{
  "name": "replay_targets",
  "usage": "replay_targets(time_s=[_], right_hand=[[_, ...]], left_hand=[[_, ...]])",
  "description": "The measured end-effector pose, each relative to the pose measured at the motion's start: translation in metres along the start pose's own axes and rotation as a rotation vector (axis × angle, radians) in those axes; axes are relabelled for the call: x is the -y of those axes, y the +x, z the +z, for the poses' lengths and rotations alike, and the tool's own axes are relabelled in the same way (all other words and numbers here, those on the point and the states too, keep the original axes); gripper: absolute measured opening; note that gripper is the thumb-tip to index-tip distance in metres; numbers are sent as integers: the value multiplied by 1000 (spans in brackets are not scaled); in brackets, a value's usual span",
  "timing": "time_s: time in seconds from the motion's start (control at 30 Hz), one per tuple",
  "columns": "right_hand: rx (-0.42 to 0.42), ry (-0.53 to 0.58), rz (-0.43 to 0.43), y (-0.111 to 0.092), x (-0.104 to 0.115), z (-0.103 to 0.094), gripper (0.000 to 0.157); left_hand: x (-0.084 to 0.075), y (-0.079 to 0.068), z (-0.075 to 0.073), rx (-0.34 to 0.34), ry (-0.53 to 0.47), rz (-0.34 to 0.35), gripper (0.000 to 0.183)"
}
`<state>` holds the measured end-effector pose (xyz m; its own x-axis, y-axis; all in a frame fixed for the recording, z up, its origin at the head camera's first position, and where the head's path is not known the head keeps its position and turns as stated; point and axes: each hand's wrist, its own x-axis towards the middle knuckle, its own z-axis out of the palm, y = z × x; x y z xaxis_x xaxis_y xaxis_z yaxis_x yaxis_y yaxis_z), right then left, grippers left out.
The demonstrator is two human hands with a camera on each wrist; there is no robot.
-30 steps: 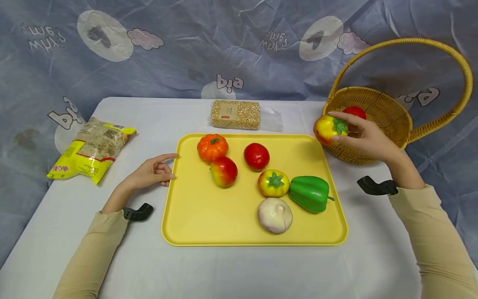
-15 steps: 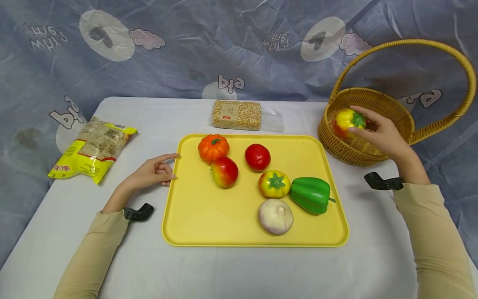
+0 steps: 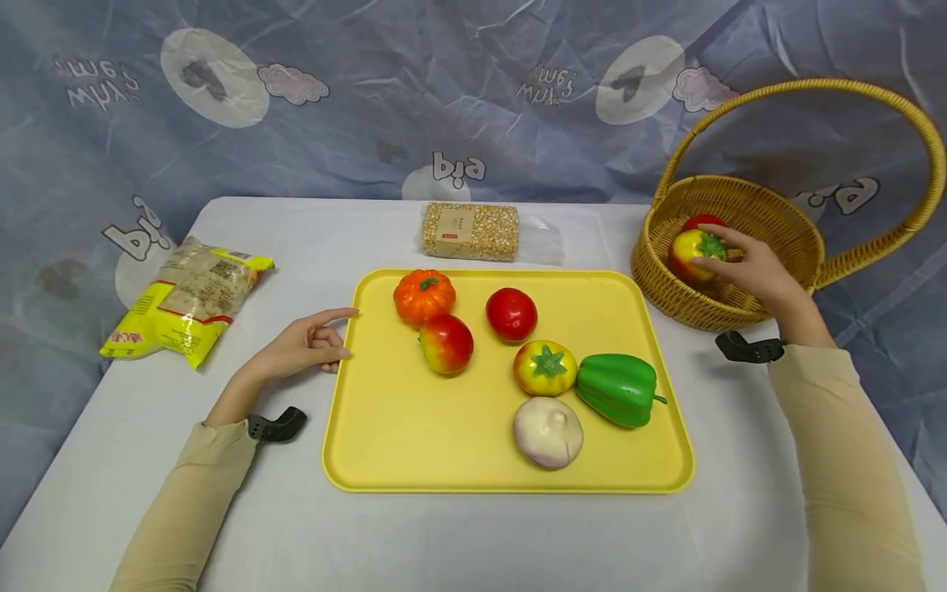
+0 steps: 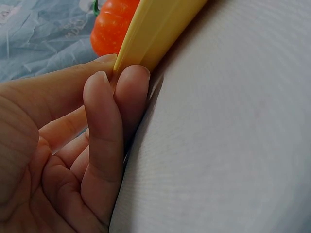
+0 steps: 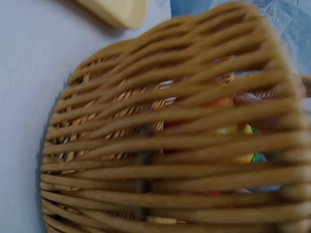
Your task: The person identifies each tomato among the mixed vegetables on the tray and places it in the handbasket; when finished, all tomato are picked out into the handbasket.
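My right hand (image 3: 764, 275) holds a yellow-red toy persimmon (image 3: 686, 255) with a green leafy top, down inside the wicker basket (image 3: 676, 306). Fingers and thumb lie on either side of it. Beside it in the basket sits a red fruit (image 3: 704, 221), partly hidden. The right wrist view is mostly filled by the basket's woven wall (image 5: 160, 170), with bits of the persimmon and hand behind the gaps. My left hand (image 3: 299, 344) grips the left rim of the yellow tray (image 3: 336, 411), its fingertips against the edge (image 4: 146, 39) in the left wrist view.
The tray bears an orange pumpkin (image 3: 424, 297), a red-yellow mango (image 3: 446, 344), a red fruit (image 3: 511, 314), another persimmon (image 3: 545, 367), a green bell pepper (image 3: 617, 390) and a garlic bulb (image 3: 548, 432). Behind lies a bag of corn kernels (image 3: 470, 231); left, a yellow packet (image 3: 194, 300).
My right hand has carried the persimmon from above the basket's left edge rightward and down into the basket. The left hand stays at the tray rim.
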<state>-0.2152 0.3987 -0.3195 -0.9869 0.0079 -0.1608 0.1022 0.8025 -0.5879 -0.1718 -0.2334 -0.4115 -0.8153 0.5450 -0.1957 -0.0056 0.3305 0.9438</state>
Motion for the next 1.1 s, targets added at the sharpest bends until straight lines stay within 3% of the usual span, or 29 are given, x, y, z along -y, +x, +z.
replay_targets(time_s=[0.3,0.83,1.1], right_hand=[[13,22,42,13,-15,2,75],[-59,96,119,32,-31,-2,75],[-60,117,98,35,-30,-1,76]], left_hand=[[-2,-1,2,7,-22,-9,70],[-1,-1,2,-9,-15,-19,69],[-2,-1,1,-4,-14,-13,69]])
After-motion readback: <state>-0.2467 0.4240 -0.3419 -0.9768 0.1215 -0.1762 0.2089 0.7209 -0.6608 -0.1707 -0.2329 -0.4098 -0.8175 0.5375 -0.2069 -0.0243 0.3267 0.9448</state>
